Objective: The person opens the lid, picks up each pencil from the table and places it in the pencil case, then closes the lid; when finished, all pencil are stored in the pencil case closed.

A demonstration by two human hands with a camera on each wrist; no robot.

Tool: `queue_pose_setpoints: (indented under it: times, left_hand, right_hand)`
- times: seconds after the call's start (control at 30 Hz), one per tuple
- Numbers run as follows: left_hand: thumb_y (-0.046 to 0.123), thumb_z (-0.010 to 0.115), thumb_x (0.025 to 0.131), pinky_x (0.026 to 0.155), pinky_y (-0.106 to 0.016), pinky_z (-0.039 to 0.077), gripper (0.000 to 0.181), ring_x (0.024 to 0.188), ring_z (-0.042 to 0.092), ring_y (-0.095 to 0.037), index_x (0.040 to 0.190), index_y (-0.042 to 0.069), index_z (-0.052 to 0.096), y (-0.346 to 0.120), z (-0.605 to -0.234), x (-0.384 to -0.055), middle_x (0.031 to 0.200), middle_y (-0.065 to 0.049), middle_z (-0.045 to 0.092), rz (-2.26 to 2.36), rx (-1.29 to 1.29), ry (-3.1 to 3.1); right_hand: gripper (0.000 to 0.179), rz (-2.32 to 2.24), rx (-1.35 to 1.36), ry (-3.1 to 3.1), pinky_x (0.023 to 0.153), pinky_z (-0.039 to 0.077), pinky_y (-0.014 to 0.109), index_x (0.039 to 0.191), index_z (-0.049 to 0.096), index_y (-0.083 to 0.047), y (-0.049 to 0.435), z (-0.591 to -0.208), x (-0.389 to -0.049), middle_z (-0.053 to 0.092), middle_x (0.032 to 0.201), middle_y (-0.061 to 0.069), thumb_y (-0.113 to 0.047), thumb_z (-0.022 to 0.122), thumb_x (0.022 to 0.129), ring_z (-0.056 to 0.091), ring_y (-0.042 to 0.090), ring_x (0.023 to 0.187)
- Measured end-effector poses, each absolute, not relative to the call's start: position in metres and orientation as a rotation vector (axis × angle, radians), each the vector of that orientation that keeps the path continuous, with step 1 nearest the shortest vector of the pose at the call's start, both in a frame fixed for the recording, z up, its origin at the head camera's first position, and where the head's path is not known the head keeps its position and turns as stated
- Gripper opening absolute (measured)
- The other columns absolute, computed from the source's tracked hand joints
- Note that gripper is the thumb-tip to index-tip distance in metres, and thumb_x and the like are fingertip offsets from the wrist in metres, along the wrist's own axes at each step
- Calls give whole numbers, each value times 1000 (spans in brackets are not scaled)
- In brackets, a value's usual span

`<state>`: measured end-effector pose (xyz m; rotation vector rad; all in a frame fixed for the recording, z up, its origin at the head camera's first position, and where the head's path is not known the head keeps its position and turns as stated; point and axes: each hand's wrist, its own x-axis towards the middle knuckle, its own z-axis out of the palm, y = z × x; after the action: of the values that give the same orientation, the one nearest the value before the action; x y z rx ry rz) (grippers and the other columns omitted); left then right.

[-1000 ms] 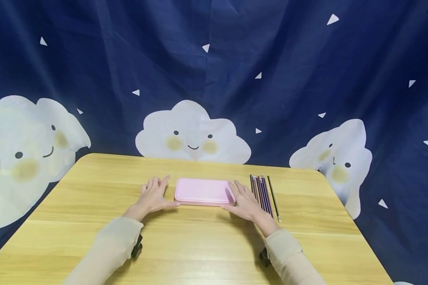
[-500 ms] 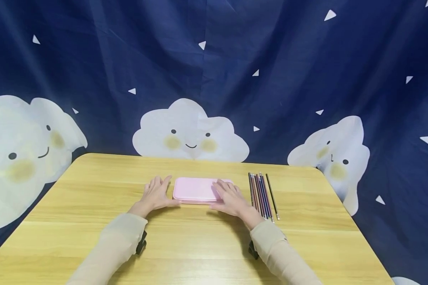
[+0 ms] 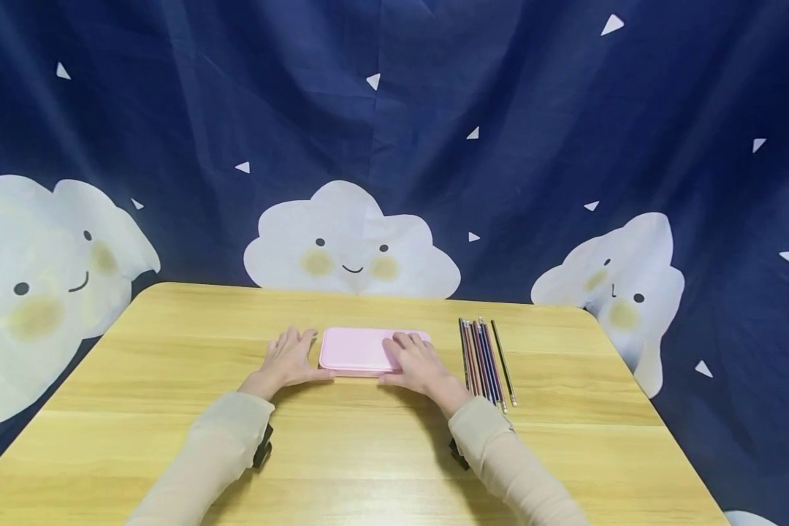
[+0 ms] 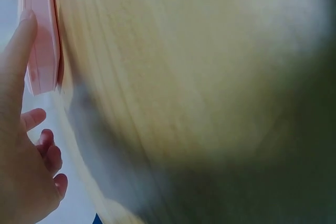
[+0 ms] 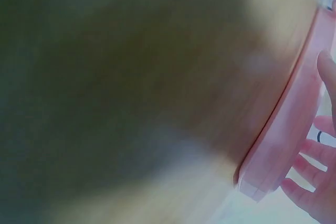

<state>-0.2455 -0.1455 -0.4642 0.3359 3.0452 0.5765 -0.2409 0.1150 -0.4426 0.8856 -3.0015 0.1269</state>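
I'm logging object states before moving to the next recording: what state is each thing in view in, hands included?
Pink rounded rectangular case: closed, lying flat.
Slim dark-toned pencils: loose, side by side outside the case, one slightly apart.
Left hand: spread, thumb at the case's near side.
Right hand: over the lid's right part.
Light wood-grain table: bearing case and pencils.
Dark-blue cloud-print fabric backdrop: hanging, creased.
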Motion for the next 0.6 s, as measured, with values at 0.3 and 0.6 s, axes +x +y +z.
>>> queue_pose_setpoints:
  times: [0.3, 0.6]
  left_hand:
    - [62, 73, 58, 71, -38, 29, 103, 89, 41, -30, 136, 5, 37, -140, -465, -247, 100, -17, 44, 599, 379, 3020]
    - [56, 76, 57, 66, -37, 27, 105, 87, 39, -30, 138, 5, 34, -136, -466, -250, 92, -14, 41, 665, 408, 2988]
  right_hand:
    - [73, -147, 888, -2931, 81, 49, 38, 130, 46, -15, 111, -444, -244, 47, 124, 9, -60, 61, 75, 47, 27, 107]
    - [70, -265, 842, -2920, 74, 53, 36, 131, 46, -17, 107, -447, -244, 48, 125, 7, -60, 58, 77, 48, 26, 107]
